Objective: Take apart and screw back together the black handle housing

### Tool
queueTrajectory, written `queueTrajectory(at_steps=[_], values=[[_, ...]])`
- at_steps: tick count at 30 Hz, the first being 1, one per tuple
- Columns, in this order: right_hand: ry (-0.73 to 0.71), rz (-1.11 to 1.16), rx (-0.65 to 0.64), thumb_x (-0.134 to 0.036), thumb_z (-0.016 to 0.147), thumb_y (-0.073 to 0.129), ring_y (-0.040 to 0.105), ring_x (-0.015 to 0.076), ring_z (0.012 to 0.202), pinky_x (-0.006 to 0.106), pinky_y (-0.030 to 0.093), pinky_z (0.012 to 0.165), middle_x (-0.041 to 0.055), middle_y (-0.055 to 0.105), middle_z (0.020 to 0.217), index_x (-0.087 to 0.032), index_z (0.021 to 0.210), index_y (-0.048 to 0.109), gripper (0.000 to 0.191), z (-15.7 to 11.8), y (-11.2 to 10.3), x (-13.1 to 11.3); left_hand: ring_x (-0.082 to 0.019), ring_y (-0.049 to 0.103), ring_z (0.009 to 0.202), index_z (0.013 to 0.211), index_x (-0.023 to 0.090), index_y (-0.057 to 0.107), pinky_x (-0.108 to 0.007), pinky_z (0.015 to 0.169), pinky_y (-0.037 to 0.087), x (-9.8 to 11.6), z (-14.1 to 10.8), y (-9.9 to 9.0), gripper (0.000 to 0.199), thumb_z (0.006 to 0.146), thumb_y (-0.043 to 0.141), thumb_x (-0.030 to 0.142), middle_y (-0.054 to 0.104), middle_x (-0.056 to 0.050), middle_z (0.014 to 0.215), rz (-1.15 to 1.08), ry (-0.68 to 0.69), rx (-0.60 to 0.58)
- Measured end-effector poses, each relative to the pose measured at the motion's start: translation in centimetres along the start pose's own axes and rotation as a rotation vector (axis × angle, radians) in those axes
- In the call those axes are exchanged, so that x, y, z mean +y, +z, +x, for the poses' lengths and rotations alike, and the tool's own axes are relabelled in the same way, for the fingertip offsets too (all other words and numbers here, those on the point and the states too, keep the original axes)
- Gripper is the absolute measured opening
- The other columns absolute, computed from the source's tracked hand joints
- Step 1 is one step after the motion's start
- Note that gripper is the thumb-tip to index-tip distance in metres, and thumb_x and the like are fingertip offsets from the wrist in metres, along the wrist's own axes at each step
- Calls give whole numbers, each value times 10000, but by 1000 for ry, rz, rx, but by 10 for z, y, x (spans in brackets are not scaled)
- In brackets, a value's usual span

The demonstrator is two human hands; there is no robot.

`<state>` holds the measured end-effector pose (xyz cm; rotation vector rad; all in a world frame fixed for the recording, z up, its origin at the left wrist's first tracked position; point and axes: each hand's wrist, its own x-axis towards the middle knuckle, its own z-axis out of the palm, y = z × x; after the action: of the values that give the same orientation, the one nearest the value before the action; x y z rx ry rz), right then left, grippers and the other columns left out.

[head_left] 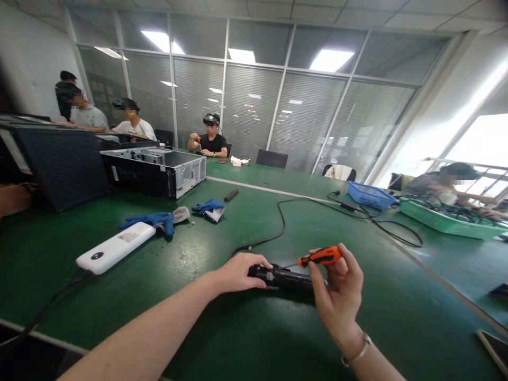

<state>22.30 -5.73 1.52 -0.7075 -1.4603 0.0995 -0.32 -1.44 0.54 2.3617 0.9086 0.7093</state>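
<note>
A long black device (293, 279), whose exact kind I cannot make out, lies on the green table in front of me. My left hand (242, 272) grips its left end, thumb and fingers on either side. Between the fingertips of my right hand (337, 286) is the handle of an orange and black screwdriver (323, 256). Its thin shaft points left toward the top of the device; whether the tip touches a screw is too small to tell. A black cable (283, 222) runs across the table behind the device.
A white power bank (117, 247) and blue-grey gloves (156, 219) lie to the left. Behind them stand an open computer case (154, 172) and a dark panel (65, 164). At right are a blue basket (371, 196) and a green basket (448, 219) with cables. Several people sit around the table.
</note>
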Motion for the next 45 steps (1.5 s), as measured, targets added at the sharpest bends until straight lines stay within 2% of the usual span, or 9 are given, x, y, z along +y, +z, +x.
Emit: queueTrajectory(at_steps=[6,15,25,31,33,35,38,43,45], values=[[78,-91,-95,-154,850,618,672,199,922,396,564,842,92,642,1066,-244,1391,378,599,0,0,9,-233,615,1072,1150,223,618,-328,958,414,7,1,3,410,764,742,288,667,-43,1152,5,49,-23],[75,-68,-110,-169,849,623,674,211,935,419,562,853,90,639,1075,-249,1405,368,617,3,-1,5,-249,601,1105,1179,219,602,-346,984,408,8,1,3,434,769,731,284,655,-62,1186,16,50,-37],[71,-199,-179,-223,865,610,683,211,931,402,564,849,93,655,1087,-239,1406,373,591,4,-2,7,-249,595,1115,1205,223,599,-348,992,406,8,1,3,446,779,721,278,650,-64,1198,14,67,-38],[25,-275,-189,-314,791,705,673,223,903,416,563,848,85,656,1071,-241,1318,469,582,18,8,3,-248,601,1102,1227,227,594,-353,991,411,7,1,3,472,778,726,286,655,-62,1194,18,76,-37],[65,-249,-215,-327,786,709,684,206,826,383,587,785,62,670,1001,-251,1283,497,545,27,12,0,-251,599,1107,1231,229,593,-356,990,414,5,1,4,476,778,725,292,653,-63,1200,20,63,-34],[158,-149,-306,-326,838,647,696,190,805,350,599,753,47,677,967,-262,1301,476,498,35,17,-2,-253,598,1116,1233,232,593,-359,993,414,3,2,4,474,782,722,303,651,-66,1207,19,44,-30],[276,23,-423,-331,906,540,704,179,858,352,591,805,56,670,1024,-264,1381,372,508,40,22,-6,-252,599,1123,1230,235,594,-363,1001,408,2,2,5,475,780,725,309,652,-67,1210,11,28,-31],[262,-209,-253,-371,805,670,684,198,793,363,595,740,55,651,950,-244,1331,432,591,35,23,-5,-260,599,1115,1217,222,603,-365,1001,405,6,1,4,502,741,757,269,655,-71,1204,9,45,-29],[274,-172,-251,-365,814,661,686,198,800,367,593,756,47,654,927,-249,1332,429,580,32,21,-5,-264,600,1107,1209,221,607,-371,997,405,7,1,4,501,733,762,258,658,-72,1194,14,39,-28]])
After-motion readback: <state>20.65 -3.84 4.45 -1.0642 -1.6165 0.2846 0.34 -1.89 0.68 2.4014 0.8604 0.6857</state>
